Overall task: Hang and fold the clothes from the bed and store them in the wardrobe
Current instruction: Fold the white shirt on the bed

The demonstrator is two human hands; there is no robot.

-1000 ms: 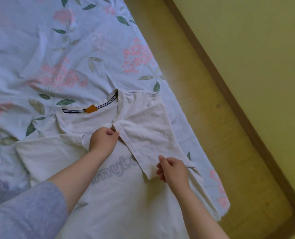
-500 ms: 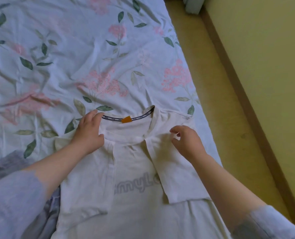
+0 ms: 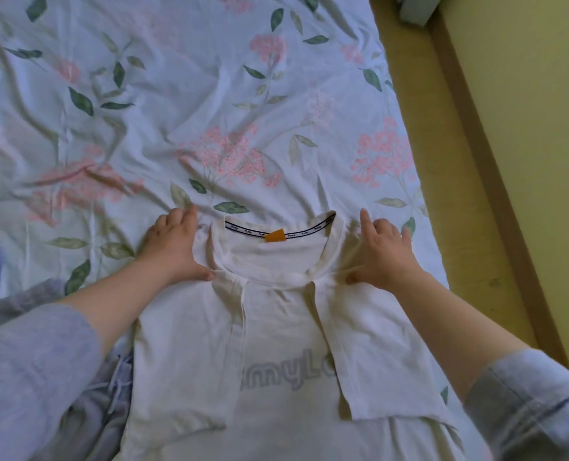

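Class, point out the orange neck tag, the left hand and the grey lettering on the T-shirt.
orange neck tag [image 3: 274,235]: head view, centre of the tag.
left hand [image 3: 173,248]: head view, back of the hand.
grey lettering [image 3: 287,374]: head view, middle of the print.

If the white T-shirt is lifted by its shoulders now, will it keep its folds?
Probably not: the white T-shirt looks thin and limp, its folded-in sleeves lying loose, so they would likely flop open. It seems light. Pushed, it would likely bunch on the wrinkled bedsheet.
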